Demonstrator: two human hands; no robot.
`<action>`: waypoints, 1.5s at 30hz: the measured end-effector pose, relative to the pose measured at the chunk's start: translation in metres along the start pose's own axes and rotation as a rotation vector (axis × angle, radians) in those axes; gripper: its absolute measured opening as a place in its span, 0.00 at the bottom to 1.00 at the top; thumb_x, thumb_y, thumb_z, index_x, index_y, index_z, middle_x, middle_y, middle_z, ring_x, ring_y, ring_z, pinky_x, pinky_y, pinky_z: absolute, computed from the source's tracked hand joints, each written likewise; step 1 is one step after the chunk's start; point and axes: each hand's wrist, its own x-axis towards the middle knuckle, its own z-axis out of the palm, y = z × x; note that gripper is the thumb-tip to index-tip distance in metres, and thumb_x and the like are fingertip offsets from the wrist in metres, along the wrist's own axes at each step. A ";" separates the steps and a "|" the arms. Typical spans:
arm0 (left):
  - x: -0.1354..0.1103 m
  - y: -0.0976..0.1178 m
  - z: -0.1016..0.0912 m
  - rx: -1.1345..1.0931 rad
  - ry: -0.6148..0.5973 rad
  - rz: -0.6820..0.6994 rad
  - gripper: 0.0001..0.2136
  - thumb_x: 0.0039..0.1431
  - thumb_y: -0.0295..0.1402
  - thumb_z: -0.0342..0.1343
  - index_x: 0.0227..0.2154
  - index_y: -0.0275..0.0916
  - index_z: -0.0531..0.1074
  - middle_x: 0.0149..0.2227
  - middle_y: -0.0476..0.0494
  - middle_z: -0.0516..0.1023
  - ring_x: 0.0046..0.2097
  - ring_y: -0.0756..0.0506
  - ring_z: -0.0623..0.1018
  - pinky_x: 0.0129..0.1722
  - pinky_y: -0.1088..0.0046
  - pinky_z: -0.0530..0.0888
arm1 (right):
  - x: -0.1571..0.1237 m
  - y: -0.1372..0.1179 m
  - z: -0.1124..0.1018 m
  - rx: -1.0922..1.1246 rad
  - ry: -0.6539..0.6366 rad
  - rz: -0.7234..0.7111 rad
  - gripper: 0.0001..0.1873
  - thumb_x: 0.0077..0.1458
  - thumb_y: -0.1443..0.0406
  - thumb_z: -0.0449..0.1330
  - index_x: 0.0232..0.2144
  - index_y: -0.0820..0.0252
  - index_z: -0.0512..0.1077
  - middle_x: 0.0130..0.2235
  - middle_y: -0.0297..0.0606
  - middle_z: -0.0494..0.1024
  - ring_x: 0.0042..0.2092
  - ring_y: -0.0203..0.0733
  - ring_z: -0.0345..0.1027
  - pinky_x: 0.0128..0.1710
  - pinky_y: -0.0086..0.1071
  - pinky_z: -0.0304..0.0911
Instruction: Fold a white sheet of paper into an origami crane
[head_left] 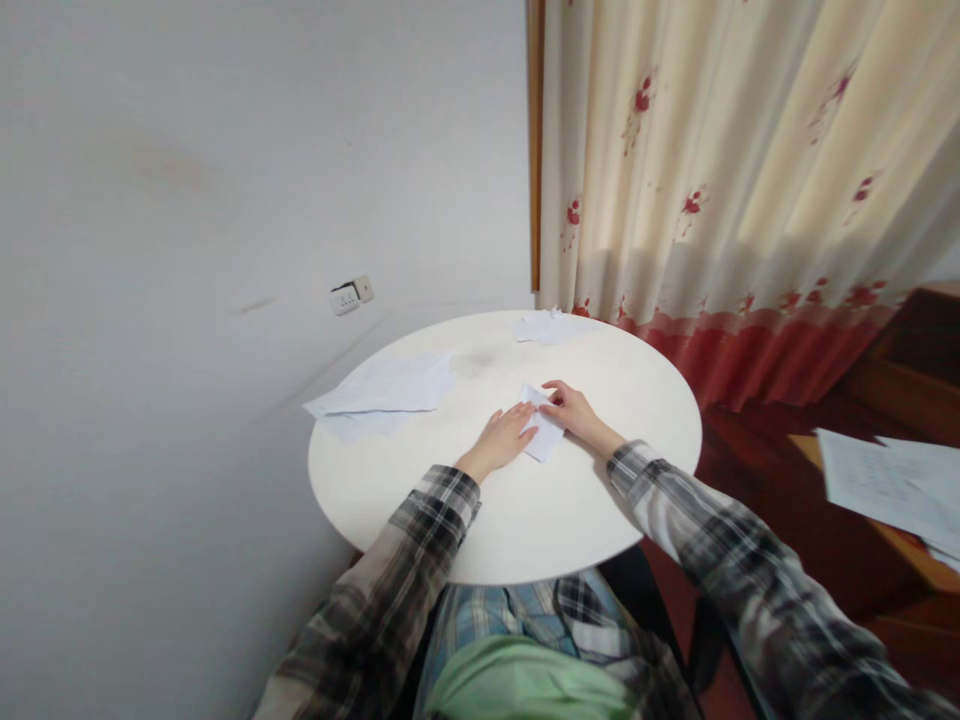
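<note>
A small folded sheet of white paper [546, 442] lies on the round white table [495, 530], in front of me and a little right of its middle. My left hand [504, 437] rests flat on the paper's left side, fingers stretched out and pressing it down. From the right, my right hand [571, 408] reaches over the upper right edge of the paper. Its fingers are curled, with thumb and fingertips closed at that edge. Part of the paper is hidden beneath both hands.
A stack of white sheets [390, 383] lies at the table's left edge. Small paper pieces [541, 327] sit at the far edge. A wall with a socket [345, 299] stands left, a flowered curtain [675, 150] behind. More papers [885, 485] rest on wooden furniture at right.
</note>
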 end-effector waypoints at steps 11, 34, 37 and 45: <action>-0.004 0.001 -0.014 0.066 -0.201 -0.037 0.41 0.50 0.58 0.40 0.61 0.35 0.41 0.63 0.37 0.41 0.63 0.42 0.44 0.59 0.58 0.44 | -0.004 -0.005 -0.003 0.025 -0.171 -0.154 0.14 0.48 0.71 0.53 0.38 0.60 0.72 0.38 0.37 0.77 0.40 0.37 0.69 0.43 0.31 0.61; -0.005 0.001 -0.013 -0.168 -0.016 0.106 0.22 0.50 0.39 0.54 0.49 0.44 0.66 0.56 0.42 0.64 0.59 0.43 0.59 0.58 0.62 0.49 | -0.005 -0.007 -0.004 0.132 -0.157 -0.075 0.20 0.58 0.56 0.45 0.33 0.59 0.73 0.36 0.37 0.77 0.37 0.37 0.68 0.40 0.30 0.60; -0.004 -0.002 -0.014 -0.300 0.078 0.082 0.16 0.53 0.35 0.50 0.45 0.44 0.70 0.49 0.45 0.72 0.51 0.44 0.69 0.53 0.67 0.61 | -0.008 -0.012 -0.006 0.190 -0.140 -0.059 0.21 0.58 0.55 0.44 0.32 0.58 0.73 0.35 0.38 0.77 0.38 0.39 0.69 0.42 0.33 0.60; -0.002 -0.008 -0.017 -0.371 0.401 -0.328 0.15 0.54 0.42 0.50 0.42 0.43 0.72 0.36 0.41 0.77 0.41 0.40 0.74 0.45 0.66 0.65 | -0.010 -0.023 -0.012 0.175 -0.237 -0.108 0.18 0.53 0.54 0.52 0.35 0.60 0.73 0.34 0.36 0.75 0.34 0.38 0.65 0.37 0.31 0.59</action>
